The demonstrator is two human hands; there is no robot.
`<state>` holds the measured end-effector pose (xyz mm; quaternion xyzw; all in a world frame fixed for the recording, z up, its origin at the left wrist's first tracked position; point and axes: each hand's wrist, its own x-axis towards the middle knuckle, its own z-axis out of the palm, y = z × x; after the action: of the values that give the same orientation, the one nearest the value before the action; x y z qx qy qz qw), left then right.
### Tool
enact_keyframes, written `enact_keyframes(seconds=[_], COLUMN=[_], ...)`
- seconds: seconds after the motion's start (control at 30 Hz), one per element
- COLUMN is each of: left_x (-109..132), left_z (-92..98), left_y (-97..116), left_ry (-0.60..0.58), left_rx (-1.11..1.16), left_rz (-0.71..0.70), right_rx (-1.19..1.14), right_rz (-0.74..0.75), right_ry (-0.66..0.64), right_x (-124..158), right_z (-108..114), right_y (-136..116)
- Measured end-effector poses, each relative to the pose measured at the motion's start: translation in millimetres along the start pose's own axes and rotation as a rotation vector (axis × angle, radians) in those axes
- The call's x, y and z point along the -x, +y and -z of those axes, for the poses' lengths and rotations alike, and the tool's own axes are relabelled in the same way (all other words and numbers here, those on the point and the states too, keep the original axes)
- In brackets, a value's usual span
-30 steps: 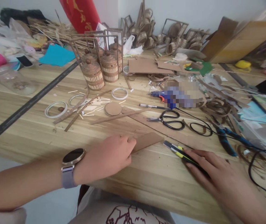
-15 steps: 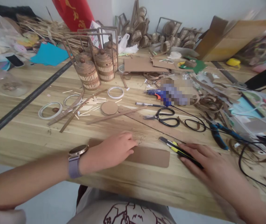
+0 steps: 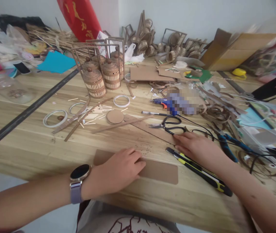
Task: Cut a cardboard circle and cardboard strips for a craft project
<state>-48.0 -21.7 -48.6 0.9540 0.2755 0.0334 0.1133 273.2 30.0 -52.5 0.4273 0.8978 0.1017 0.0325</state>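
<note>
A brown cardboard strip (image 3: 161, 170) with rounded corners lies near the front edge of the table. My left hand (image 3: 120, 170), with a watch on the wrist, rests on top of it, fingers loosely bent and pressing down. My right hand (image 3: 196, 147) reaches over the table with its fingers extended, fingertips at the end of a longer cardboard strip (image 3: 150, 129) and against the handles of the black scissors (image 3: 169, 124). Whether they pinch the strip is hidden. Just below my right hand lies a black and yellow utility knife (image 3: 201, 171), loose on the table.
Beyond are a pen (image 3: 156, 113), a blue glue gun (image 3: 161, 102), a cardboard disc (image 3: 115, 116), tape rolls (image 3: 55, 118) and small wooden sticks. Lidded woven baskets (image 3: 94, 84) with tall handles stand behind. Pliers (image 3: 226, 145), cables and brown strips crowd the right.
My right hand has let go of the utility knife, which now lies on the table, and has moved forward to the scissors and longer strip. My left hand stays on its cardboard strip.
</note>
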Motion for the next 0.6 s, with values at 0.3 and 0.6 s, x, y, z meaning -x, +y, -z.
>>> enact_keyframes(seconds=[0.3,0.6], left_x=[-4.6,10.5], left_z=[-3.7,-8.9], left_y=[8.5,1.5], left_ry=[0.053,0.114], left_rx=[-0.13,-0.105], left_rz=[-0.062,0.028], right_rx=[0.072,-0.136], right_rz=[-0.088,-0.488], right_ry=[0.049,-0.097], right_x=[2.4,53.5], right_z=[14.5,34.2], right_y=[7.5,48.7])
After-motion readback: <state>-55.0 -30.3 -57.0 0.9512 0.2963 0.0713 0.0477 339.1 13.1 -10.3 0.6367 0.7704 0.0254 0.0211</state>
